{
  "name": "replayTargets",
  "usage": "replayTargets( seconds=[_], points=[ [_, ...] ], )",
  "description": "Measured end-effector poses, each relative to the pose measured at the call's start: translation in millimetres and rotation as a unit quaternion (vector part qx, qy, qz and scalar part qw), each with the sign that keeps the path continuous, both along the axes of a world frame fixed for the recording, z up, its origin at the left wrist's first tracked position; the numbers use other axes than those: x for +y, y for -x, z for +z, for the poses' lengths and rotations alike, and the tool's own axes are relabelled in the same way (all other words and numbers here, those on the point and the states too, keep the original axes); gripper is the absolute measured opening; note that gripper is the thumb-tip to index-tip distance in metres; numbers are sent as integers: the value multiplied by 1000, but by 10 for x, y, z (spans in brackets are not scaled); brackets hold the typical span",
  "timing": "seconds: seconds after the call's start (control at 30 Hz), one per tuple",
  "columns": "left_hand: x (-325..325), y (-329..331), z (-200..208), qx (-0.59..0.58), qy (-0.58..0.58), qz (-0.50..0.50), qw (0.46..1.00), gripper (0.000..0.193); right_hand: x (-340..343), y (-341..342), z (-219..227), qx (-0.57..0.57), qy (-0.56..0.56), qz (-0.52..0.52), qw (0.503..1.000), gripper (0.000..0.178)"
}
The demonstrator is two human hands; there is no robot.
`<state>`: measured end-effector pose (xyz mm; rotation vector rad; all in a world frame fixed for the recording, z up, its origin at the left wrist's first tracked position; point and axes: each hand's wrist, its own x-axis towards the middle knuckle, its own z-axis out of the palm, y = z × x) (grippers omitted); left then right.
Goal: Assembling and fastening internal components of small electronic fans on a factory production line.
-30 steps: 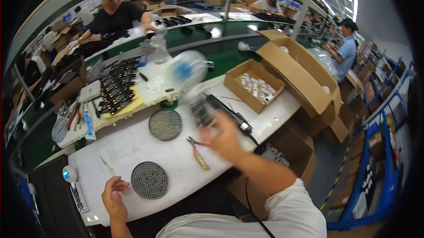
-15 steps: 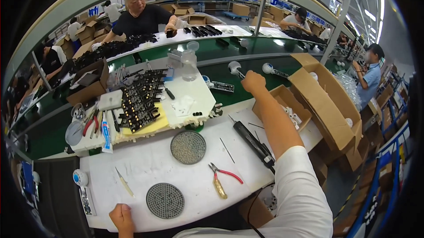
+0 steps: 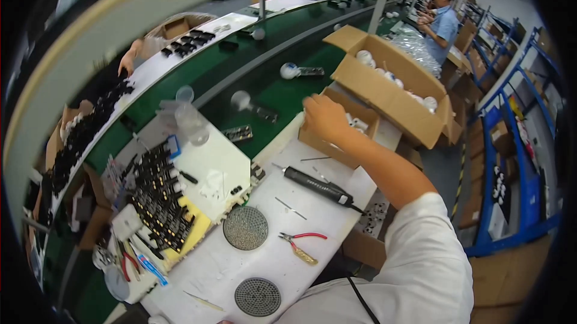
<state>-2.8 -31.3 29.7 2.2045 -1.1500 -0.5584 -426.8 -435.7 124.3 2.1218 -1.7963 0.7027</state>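
My right hand [image 3: 325, 118] is over the near left side of a small cardboard box [image 3: 336, 153] that holds white parts [image 3: 359, 123]. Its fingers point down and are partly hidden, so whether they hold anything does not show. Only a sliver of my left hand [image 3: 225, 322] appears at the bottom edge. On the green conveyor belt [image 3: 270, 93] lie a blurred white ball-headed device [image 3: 242, 100] with a dark arm and a second such device [image 3: 290, 71] farther off. Nearer the bench is a clear-covered circuit part [image 3: 238, 133].
A black electric screwdriver [image 3: 315, 186], red-handled cutters [image 3: 300, 246] and two round gridded trays [image 3: 245, 228] lie on the white bench. Stacked black circuit boards [image 3: 159, 198] are at left. A large open carton [image 3: 384, 93] of white ball-headed parts stands beyond the small box.
My view has swung to the right. My right hand has left the ball-headed device it touched on the belt and come back to the small box. My left hand has mostly dropped out of view.
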Motion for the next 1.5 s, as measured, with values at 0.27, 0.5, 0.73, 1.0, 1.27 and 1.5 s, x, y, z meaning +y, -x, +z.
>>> replayTargets(
  seconds=[0.27,0.5,0.73,1.0,1.27,1.5],
  points=[
    [-19,-293,-115,-1,-195,-65,979,33,551,2371,852,-194,53,-337,920,23],
    [-628,-122,-248,-27,-288,-103,952,42,-16,5032,638,-311,85,-496,806,55],
    [-1457,325,-115,-57,-297,-147,942,37,-835,6196,336,-310,67,-545,776,75],
    [-2215,408,-4,-81,-286,-204,933,31,-1323,6555,228,-348,-26,-556,754,68],
    [-2562,489,-71,-61,-283,-281,915,26,-1503,6656,347,-384,37,-544,745,39],
    [-2675,606,-174,-30,-267,-338,902,23,-1525,6435,916,-537,90,-474,692,33]
  ],
)
